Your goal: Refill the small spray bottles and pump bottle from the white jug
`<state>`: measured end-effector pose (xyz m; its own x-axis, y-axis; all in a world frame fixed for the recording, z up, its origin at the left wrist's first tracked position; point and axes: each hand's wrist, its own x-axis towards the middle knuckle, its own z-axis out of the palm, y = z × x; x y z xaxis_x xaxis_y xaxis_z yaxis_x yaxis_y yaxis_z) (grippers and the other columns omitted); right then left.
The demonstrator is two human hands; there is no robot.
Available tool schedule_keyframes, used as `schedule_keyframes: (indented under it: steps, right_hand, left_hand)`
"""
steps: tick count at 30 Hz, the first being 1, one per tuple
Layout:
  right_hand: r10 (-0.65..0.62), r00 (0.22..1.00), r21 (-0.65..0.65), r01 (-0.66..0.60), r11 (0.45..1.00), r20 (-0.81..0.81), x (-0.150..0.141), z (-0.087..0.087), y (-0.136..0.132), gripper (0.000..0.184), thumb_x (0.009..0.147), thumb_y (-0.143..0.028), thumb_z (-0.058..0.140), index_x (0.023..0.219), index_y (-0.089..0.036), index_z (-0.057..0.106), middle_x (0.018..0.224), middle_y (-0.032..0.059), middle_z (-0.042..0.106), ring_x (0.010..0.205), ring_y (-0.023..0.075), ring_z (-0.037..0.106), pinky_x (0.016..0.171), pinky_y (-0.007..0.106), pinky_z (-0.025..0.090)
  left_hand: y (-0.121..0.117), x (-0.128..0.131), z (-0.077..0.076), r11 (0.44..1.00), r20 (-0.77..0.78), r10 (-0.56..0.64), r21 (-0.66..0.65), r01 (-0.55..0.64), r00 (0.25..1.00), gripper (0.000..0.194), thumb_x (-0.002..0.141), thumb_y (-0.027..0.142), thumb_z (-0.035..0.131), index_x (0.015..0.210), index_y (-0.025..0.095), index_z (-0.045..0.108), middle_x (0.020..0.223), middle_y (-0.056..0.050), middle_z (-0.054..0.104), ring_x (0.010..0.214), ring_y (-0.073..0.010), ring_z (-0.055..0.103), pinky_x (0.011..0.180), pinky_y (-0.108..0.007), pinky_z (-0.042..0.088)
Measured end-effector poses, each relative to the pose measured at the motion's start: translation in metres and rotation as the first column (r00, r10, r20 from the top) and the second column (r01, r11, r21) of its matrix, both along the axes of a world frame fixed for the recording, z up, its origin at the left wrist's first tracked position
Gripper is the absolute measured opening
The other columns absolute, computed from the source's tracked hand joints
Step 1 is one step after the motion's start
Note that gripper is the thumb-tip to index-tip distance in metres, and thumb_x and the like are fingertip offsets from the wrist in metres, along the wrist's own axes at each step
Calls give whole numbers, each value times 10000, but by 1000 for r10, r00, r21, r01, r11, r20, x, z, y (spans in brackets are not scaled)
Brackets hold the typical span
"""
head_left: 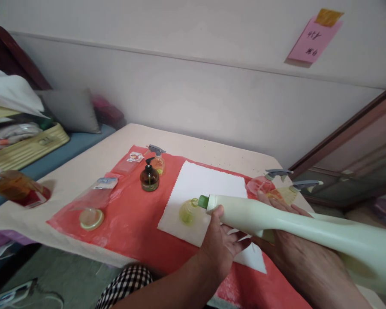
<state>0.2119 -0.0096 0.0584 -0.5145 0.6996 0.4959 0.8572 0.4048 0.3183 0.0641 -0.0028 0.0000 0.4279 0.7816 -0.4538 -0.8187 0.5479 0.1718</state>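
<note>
A large pale green bottle (292, 221) lies tilted nearly level in both hands, its green spout (203, 201) pointing left. My left hand (220, 246) supports it near the neck, thumb on its side and fingers underneath. Around its handle part is my right hand (286, 234), closed and partly hidden by the bottle. The spout meets the mouth of a small clear bottle (188, 213) with yellow-green liquid in it. Whether the two touch I cannot tell. That small bottle stands on a white scalloped-edge sheet (209, 180).
Red plastic (128, 214) covers the table's middle. On it are a dark pump bottle (149, 178), a spray bottle (159, 163), and a round lidded container (91, 219). Two grey-headed spray bottles, one pinkish (260, 184), stand behind my right hand. An amber bottle (17, 189) is at left.
</note>
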Motion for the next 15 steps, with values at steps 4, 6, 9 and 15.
schedule_keyframes:
  steps: [4, 6, 9, 15]
  right_hand:
    - [0, 1000, 0, 0, 1000, -6, 0, 0, -1, 635, 950, -382, 387, 1537, -149, 317, 1371, 189, 598, 1219, 396, 569, 1033, 588, 432]
    - [3, 1000, 5, -3, 1000, -2, 0, 1, -1, 627, 955, -396, 388, 1527, -145, 339, 1358, 189, 607, 1212, 392, 574, 1029, 576, 439]
    - [3, 1000, 53, -4, 999, 26, -1, 3, 0, 619, 964, -402, 375, 1515, -120, 360, 1320, 194, 626, 1189, 376, 591, 1009, 548, 464]
    - [20, 998, 102, -26, 994, 67, -1, 3, 0, 627, 968, -371, 373, 1529, -94, 328, 1312, 196, 631, 1171, 372, 596, 974, 526, 485]
  left_hand:
    - [-1, 0, -2, 1000, 8, 0, 18, 0, 1000, 574, 903, 543, 486, 1279, 120, 581, 1207, -157, 668, 925, -251, 691, 847, -362, 525]
    - [0, 0, -1, 1000, 3, -4, 21, 4, 1000, 574, 904, 542, 484, 1282, 121, 579, 1213, -158, 668, 923, -252, 691, 851, -365, 523]
    - [0, 0, 1, 1000, -1, -2, 11, 2, 1000, 564, 915, 531, 470, 1284, 117, 575, 1210, -159, 665, 916, -250, 692, 862, -368, 520]
    - [0, 0, 4, 1000, -13, -4, -11, 3, 1000, 555, 929, 525, 446, 1270, 107, 578, 1195, -160, 664, 905, -246, 692, 846, -361, 520]
